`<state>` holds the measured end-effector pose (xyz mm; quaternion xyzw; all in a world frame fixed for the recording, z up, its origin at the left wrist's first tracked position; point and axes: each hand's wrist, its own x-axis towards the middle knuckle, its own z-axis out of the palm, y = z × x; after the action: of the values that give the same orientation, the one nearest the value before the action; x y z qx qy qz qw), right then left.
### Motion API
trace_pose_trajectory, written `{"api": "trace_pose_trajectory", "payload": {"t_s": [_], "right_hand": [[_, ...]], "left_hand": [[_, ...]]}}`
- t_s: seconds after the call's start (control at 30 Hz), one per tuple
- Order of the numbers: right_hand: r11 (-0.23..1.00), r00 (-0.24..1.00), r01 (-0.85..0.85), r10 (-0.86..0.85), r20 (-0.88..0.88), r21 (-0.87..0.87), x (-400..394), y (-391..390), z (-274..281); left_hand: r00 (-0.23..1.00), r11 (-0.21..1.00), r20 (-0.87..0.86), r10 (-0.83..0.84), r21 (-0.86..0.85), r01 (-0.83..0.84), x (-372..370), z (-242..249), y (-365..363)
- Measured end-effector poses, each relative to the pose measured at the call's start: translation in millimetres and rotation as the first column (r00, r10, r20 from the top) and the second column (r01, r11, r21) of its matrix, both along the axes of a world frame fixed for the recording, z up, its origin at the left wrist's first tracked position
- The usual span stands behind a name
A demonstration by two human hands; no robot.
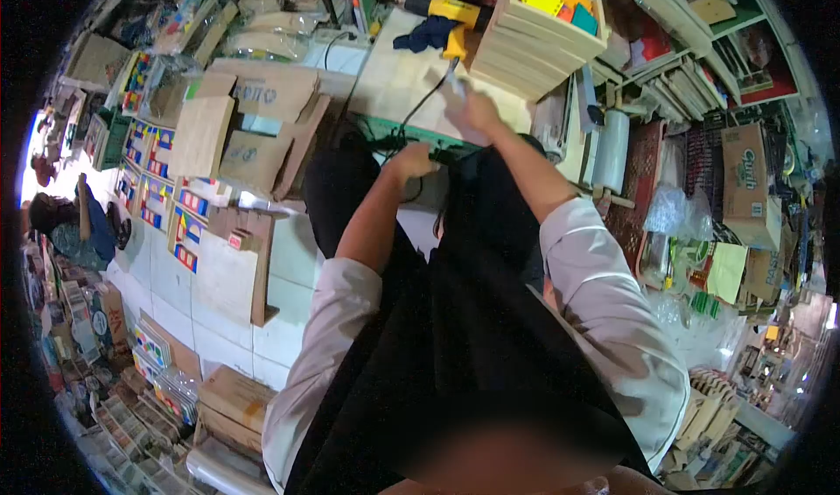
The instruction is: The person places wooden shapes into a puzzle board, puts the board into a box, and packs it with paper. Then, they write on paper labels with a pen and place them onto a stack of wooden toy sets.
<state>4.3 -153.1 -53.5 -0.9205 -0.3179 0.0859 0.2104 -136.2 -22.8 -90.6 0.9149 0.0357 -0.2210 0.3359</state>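
My left hand (pixel 411 163) is closed, low at the table's front edge, beside black cords and a dark object that I cannot make out. What it grips is hidden. Over the pale wooden tabletop (pixel 385 77) is my right hand (pixel 478 115), its fingers smeared by motion, beside a blurred pale shape. Just beyond it lies a yellow and black power tool (pixel 446 10), its yellow handle pointing toward me. A dark cable (pixel 422 103) runs from near that handle down to the front edge. Dark blue cloth (pixel 425 34) lies against the tool.
Right of the tool stands a stack of wooden trays (pixel 529 53) with coloured pieces in the top one. Cardboard (pixel 254 158) and wooden boards (pixel 199 136) stand at left. Further left, a person (pixel 74 228) sits near colourful block sets (pixel 157 175). A plastic roll (pixel 611 154) stands at right.
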Motion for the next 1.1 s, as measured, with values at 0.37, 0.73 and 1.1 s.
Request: {"api": "trace_pose_trajectory", "payload": {"t_s": [0.37, 0.73, 1.1], "right_hand": [[0.556, 0.369, 0.754, 0.080, -0.926, 0.349, 21, 8, 6], [0.493, 0.434, 0.537, 0.534, -0.725, 0.684, 29, -44, 27], [0.879, 0.785, 0.192, 0.129, -0.605, 0.436, 51, -71, -2]], "left_hand": [[0.581, 0.963, 0.807, 0.104, 0.065, -0.262, 11, 70, 3], [0.560, 0.524, 0.285, 0.778, -0.786, -0.328, 16, 45, 41], [0.622, 0.663, 0.340, 0.705, -0.627, -0.409, 43, -33, 31]]}}
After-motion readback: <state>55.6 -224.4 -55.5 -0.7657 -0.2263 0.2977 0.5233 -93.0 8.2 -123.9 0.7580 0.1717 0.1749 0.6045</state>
